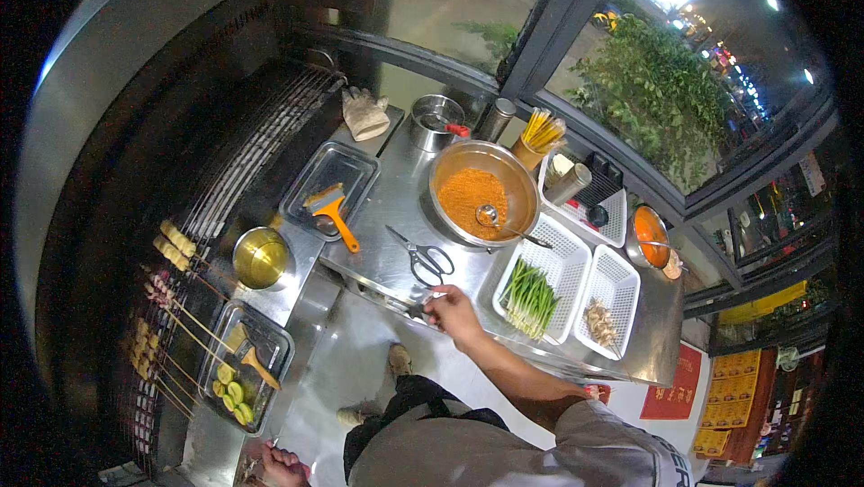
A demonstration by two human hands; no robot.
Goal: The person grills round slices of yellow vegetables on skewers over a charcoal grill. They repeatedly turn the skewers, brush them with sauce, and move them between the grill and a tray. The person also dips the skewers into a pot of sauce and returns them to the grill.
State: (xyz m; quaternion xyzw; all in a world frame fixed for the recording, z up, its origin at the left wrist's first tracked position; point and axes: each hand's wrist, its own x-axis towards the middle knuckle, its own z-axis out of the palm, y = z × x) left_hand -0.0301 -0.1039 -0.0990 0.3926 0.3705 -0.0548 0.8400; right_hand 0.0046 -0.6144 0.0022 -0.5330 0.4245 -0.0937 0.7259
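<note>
My right hand (453, 315) is at the front edge of the steel table (378, 264), its fingers curled beside black-handled scissors (428, 261). Something small and dark shows at the fingertips; whether it is held cannot be told. Low in the picture my left hand (285, 467) is curled, with a thin shiny piece by its fingers, too small to make out. Above that hand, a metal tray (270, 379) holds lemon or lime slices (233, 392) and a wooden-handled brush (256, 359). Several skewers of food (174, 244) lie across the charcoal grill (236, 163).
A steel bowl of orange-red seasoning (472, 193) holds a ladle. White baskets contain green scallions (530, 298) and pale mushroom-like pieces (599, 321). Beside the grill are a pot of yellow oil (260, 259), a tray with an orange-handled brush (334, 213) and a glove (364, 112).
</note>
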